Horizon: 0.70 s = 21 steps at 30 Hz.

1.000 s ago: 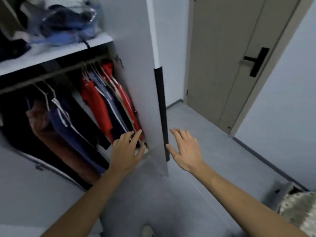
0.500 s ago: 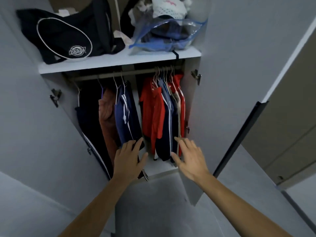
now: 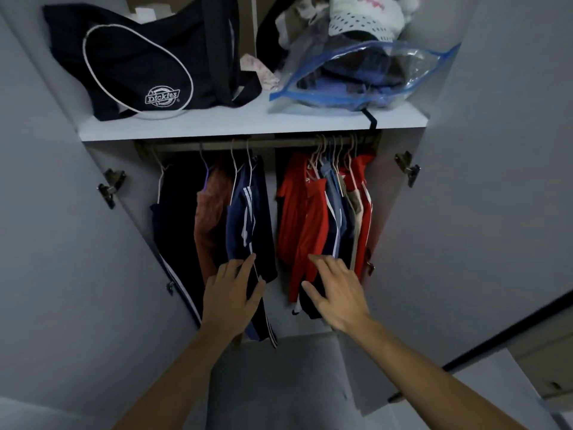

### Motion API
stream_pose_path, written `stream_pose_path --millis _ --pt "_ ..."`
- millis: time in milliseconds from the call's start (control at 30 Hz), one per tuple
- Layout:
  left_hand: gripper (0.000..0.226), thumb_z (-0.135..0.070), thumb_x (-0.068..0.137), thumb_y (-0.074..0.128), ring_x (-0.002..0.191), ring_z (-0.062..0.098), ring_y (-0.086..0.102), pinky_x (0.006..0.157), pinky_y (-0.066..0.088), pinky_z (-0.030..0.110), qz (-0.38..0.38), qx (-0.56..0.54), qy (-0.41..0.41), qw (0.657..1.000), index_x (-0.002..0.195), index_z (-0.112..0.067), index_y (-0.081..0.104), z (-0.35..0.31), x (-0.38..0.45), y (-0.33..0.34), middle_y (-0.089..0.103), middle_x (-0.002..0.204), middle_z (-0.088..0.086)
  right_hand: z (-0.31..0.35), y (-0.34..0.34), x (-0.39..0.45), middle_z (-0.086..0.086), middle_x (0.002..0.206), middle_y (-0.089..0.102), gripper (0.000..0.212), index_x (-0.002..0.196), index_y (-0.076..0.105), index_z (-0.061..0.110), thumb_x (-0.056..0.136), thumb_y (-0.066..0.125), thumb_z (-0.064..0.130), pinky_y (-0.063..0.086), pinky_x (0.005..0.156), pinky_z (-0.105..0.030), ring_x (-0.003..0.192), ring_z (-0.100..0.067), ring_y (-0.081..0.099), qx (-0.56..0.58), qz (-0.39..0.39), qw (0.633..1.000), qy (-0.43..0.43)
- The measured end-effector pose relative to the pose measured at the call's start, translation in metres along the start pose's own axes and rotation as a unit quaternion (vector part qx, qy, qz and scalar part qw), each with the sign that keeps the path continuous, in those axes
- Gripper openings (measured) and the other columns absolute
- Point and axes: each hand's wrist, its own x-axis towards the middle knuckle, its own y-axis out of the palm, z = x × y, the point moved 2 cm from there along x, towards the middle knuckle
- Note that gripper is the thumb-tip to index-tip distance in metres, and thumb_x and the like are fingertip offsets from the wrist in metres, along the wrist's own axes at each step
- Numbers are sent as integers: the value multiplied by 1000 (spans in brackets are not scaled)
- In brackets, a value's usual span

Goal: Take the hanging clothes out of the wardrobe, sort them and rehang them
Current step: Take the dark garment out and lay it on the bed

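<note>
The wardrobe [image 3: 465, 212] stands open, and the hanging clothes are all on the rail [image 3: 217, 146] just under its shelf [image 3: 248, 125], in two bunches. Left of the rail's middle hang a black garment [image 3: 178, 218], a rust-coloured one [image 3: 210, 218] and a navy jacket [image 3: 248, 212] with white stripes. Right of the middle, packed close, hang a red shirt [image 3: 302, 218] and several blue, beige and red pieces behind it.

The left hand [image 3: 231, 297] reaches toward the hem of the navy jacket with fingers straight and spread; it holds nothing. The right hand [image 3: 336, 293] is likewise spread and empty, in front of the lower part of the red shirt. Whether either hand touches the cloth cannot be told.

Nothing looks to have been taken out yet. The clothes should be light, soft and limp, so pulling at the hems would only drag them off their thin wire hangers [image 3: 333, 150]. The better hold is likely up at the hooks on the rail, several gathered at once, lifted clear of it.

On the shelf, above the rail, sit a black bag [image 3: 139, 63] and a clear plastic bag [image 3: 366, 76] of clothes.
</note>
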Motion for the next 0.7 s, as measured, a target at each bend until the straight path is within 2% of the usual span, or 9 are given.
stream_pose_path --millis 133,267,467,600,700 --pt "66 -58 102 36 110 27 59 80 51 42 -16 13 -30 999 154 -19 47 3 27 2 60 123 2 -15 5 50 6 148 49 64 157 40 23 103 39 58 47 102 -42 128 -17 49 22 6 999 -40" --pt "68 -61 102 32 113 25 55 82 49 43 -11 29 -72 997 159 -25 37 7 57 -4 56 123 0 -20 7 101 1 150 49 65 157 39 22 103 36 59 46 104 -45 131 -22 48 48 20 996 -69" --pt "67 -61 101 35 118 26 55 85 50 44 -20 34 -108 993 158 -25 38 19 91 -4 56 127 1 -16 17 159 2 150 47 62 157 36 23 105 35 58 46 101 -44 129 -21 48 52 35 991 -115" --pt "67 -60 101 36 121 26 55 91 50 44 -27 19 -109 994 158 -25 40 34 117 1 57 132 2 -10 26 196 2 152 47 64 157 36 24 105 33 59 45 101 -43 131 -20 47 43 36 991 -118" --pt "67 -60 101 39 129 27 53 101 50 47 -33 -4 -98 995 158 -25 40 45 140 9 56 140 5 -9 34 223 3 153 47 63 157 36 26 104 34 60 45 101 -42 132 -21 46 25 39 992 -114"
